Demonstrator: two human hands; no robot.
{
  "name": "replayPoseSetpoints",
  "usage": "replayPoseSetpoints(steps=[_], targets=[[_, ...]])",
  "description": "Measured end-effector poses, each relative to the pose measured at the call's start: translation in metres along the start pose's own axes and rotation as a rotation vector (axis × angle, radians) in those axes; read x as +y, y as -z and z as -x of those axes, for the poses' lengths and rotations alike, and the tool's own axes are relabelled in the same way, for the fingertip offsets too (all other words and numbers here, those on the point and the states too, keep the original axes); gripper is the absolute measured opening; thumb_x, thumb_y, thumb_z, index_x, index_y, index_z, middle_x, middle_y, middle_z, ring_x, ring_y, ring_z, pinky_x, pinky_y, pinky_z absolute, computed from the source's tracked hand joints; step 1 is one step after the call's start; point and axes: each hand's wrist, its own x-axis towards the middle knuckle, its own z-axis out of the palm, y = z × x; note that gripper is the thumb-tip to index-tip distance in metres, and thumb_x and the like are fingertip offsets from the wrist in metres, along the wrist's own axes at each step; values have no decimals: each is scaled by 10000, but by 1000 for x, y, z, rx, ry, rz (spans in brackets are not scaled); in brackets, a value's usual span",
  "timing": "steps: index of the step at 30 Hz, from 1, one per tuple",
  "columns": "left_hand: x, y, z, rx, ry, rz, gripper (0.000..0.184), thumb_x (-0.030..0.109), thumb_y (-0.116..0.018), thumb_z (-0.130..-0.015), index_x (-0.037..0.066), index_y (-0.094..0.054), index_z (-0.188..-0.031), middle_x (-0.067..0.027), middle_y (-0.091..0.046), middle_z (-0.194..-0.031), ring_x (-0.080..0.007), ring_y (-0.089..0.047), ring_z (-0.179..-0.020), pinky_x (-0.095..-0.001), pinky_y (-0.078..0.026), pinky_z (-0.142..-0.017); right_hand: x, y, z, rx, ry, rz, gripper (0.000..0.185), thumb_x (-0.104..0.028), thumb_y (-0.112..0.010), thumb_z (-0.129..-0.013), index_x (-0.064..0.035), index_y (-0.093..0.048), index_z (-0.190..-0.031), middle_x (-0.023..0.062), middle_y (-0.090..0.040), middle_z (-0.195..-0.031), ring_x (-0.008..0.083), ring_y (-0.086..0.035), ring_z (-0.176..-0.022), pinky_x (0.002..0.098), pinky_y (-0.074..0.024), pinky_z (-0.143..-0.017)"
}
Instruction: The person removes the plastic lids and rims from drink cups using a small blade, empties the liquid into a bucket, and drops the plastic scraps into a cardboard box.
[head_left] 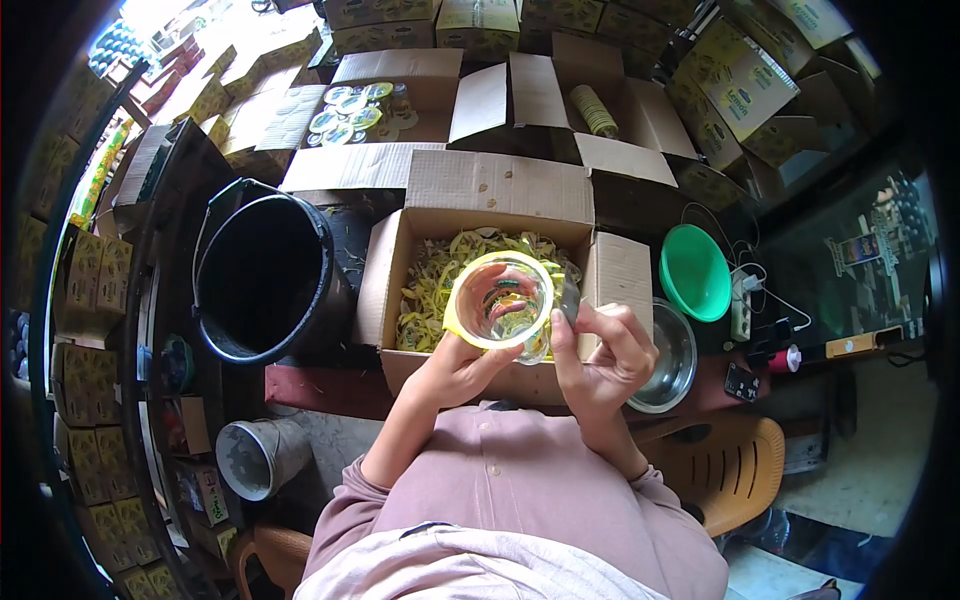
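My left hand [455,368] is wrapped round a clear plastic cup [535,318] with a yellow rim. The cup's mouth is turned up toward me, and my fingers show through its wall. A dark, flat, blade-like piece [570,297] is pinched between the thumb and fingers of my right hand [606,358]. It stands upright at the right side of the cup's rim; whether it touches the rim I cannot tell. Beneath both hands is an open cardboard box [500,190] filled with yellow-green strips [428,285].
A black bucket [205,290] stands left of the box. To the right are a green bowl [694,272] and a metal bowl [683,350]. Behind, one carton [395,65] holds lidded cups [345,112], another [640,155] a stack of cups [594,110]. A grey bucket [250,460] stands lower left.
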Motion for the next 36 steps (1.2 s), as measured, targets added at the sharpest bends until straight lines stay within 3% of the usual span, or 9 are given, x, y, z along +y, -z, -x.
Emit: replayPoseSetpoints(steps=[8, 11, 14, 23, 29, 32, 36], targets=[[-1, 0, 1, -30, -53, -80, 717, 41, -632, -751, -6, -183, -1307, -139, -253, -1296, -238, -315, -1206, -366, -321, -976, -2, -2, 4, -19, 24, 47, 239, 68, -673, -614, 6, -648, -844, 59, -582, -641, 119, -571, -548, 221, -458, -501], [-6, 2, 3, -36, -81, -125, 726, 8, -600, -739, 39, -166, -1320, -108, -235, -1319, -228, -271, -1236, -410, -296, -986, -2, -2, 6, 4, 57, 57, 247, 66, -673, -610, 5, -645, -848, 59, -583, -649, 120, -570, -549, 220, -459, -501], [-6, 3, 4, -51, -98, -211, 725, 52, -644, -744, 8, -193, -1310, -147, -215, -1322, -258, -326, -1202, -370, -306, -991, -1, -1, 6, -10, 66, 65, 250, 70, -672, -608, 4, -644, -847, 59, -583, -655, 119, -568, -548, 220, -458, -499], [4, 4, 7, -149, -59, -354, 651, 142, -647, -751, -24, -282, -1263, -160, -333, -1259, -272, -377, -1164, -356, -302, -976, 2, 5, 4, -3, 89, 39, 258, 87, -668, -601, 5, -646, -845, 58, -574, -649, 117, -552, -537, 217, -433, -473], [2, 0, 6, -68, -79, -223, 654, 131, -653, -742, -23, -287, -1262, -159, -350, -1254, -254, -394, -1153, -345, -301, -977, 1, 5, 3, -13, 67, -16, 267, 93, -669, -588, 2, -648, -838, 61, -569, -639, 116, -548, -538, 218, -431, -480], [2, 8, 10, -213, -57, -389, 677, 128, -650, -743, -23, -261, -1277, -158, -330, -1272, -254, -391, -1156, -344, -304, -976, 2, 6, 6, -17, 46, -7, 258, 93, -669, -590, 2, -647, -831, 61, -572, -640, 116, -551, -540, 218, -434, -484], [7, 8, 8, -219, -24, -272, 732, 136, -670, -724, -14, -235, -1293, -144, -326, -1277, -245, -386, -1157, -347, -309, -972, 6, 8, 3, -25, 62, -23, 236, 87, -668, -602, 5, -645, -822, 61, -577, -645, 114, -553, -537, 215, -436, -486]])
